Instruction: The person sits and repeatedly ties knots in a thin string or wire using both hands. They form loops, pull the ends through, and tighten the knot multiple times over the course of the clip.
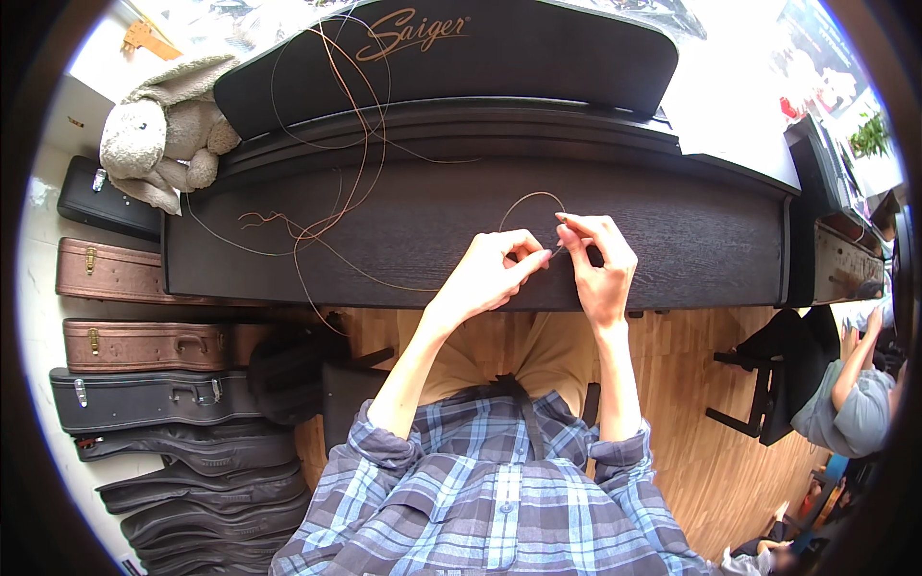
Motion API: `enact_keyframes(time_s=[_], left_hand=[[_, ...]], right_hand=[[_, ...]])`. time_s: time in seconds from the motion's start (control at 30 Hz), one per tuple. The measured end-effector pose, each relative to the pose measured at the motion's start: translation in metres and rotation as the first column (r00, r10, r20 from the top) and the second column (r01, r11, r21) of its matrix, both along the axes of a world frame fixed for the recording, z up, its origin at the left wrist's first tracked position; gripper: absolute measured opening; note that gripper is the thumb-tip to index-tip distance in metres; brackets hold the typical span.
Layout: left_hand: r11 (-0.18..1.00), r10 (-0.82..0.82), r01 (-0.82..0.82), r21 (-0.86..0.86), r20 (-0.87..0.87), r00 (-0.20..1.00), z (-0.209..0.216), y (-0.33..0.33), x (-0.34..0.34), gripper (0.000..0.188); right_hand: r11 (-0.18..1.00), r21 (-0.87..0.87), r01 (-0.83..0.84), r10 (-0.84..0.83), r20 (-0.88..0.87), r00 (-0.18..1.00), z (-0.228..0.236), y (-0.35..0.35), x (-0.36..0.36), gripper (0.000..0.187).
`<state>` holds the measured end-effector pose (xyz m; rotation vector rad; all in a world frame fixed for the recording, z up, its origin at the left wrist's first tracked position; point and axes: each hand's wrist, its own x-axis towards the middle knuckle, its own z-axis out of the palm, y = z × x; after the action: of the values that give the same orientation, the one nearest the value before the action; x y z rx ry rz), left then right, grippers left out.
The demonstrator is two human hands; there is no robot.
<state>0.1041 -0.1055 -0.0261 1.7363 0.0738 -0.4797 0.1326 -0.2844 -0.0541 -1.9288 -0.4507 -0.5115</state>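
The left hand (pixel 490 274) and right hand (pixel 603 264), forearms reaching forward, nearly meet over the front edge of the piano (pixel 711 230), each with thumb and fingers pinched on a wire (pixel 530 196) that arches above them. One plush rabbit (pixel 173 134) sits at the piano's left end; four hard cases (pixel 144 343) (two brown, two black) lie at left.
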Motion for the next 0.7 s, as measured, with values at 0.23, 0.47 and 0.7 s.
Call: enact_keyframes(time_s=[0.23, 0.47, 0.7], left_hand=[[0.990, -0.074, 0.021, 0.139, 0.387, 0.919, -0.014, -0.003, -0.003, 0.022], [0.998, -0.040, 0.024, 0.058, 0.304, 0.952, -0.017, -0.001, -0.003, 0.022], [0.999, -0.007, -0.003, 0.039, 0.249, 0.968, -0.011, -0.001, -0.005, 0.023]], right_hand=[[0.988, -0.133, 0.084, -0.077, 0.054, 0.996, -0.003, 0.003, -0.009, 0.023], [0.987, -0.113, 0.112, -0.086, 0.210, 0.974, -0.007, 0.011, -0.010, 0.018], [0.979, -0.164, 0.117, -0.088, 0.172, 0.981, -0.006, 0.015, -0.010, 0.013]])
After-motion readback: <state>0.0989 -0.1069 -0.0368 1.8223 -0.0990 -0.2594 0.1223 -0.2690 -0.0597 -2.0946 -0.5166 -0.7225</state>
